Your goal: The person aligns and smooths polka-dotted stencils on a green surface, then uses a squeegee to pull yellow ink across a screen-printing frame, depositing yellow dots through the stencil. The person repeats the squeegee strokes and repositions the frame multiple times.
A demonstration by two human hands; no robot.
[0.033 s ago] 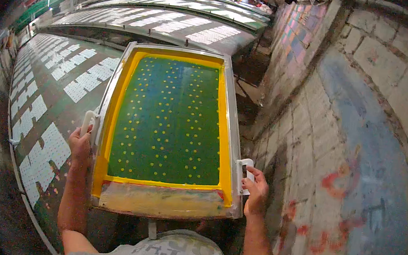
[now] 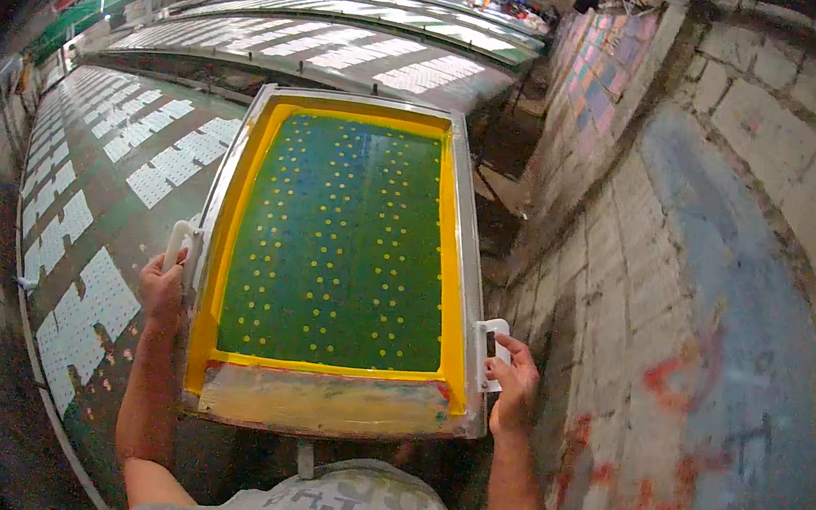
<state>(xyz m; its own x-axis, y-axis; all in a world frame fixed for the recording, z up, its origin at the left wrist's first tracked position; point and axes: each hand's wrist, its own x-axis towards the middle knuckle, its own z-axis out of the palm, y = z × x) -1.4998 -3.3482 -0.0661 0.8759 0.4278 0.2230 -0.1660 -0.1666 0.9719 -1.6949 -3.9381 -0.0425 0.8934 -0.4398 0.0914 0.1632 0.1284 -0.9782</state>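
In front of me is a screen printing frame (image 2: 340,237) with a green mesh covered in rows of small yellow dots. Yellow borders the mesh inside a pale metal rim, and a stained tan strip (image 2: 326,404) runs across its near end. My left hand (image 2: 161,284) is closed round a white handle (image 2: 177,245) on the frame's left side. On the right side, my right hand (image 2: 511,383) grips a second white handle (image 2: 495,351), set lower and nearer to me. The frame's underside is hidden.
Left of the frame stretches a long dark printing table (image 2: 156,216) bearing rows of white dotted cut pieces (image 2: 89,319). Further printing tables (image 2: 341,51) with similar pieces lie beyond. A rough block wall (image 2: 617,279) with blue and red paint rises close on my right.
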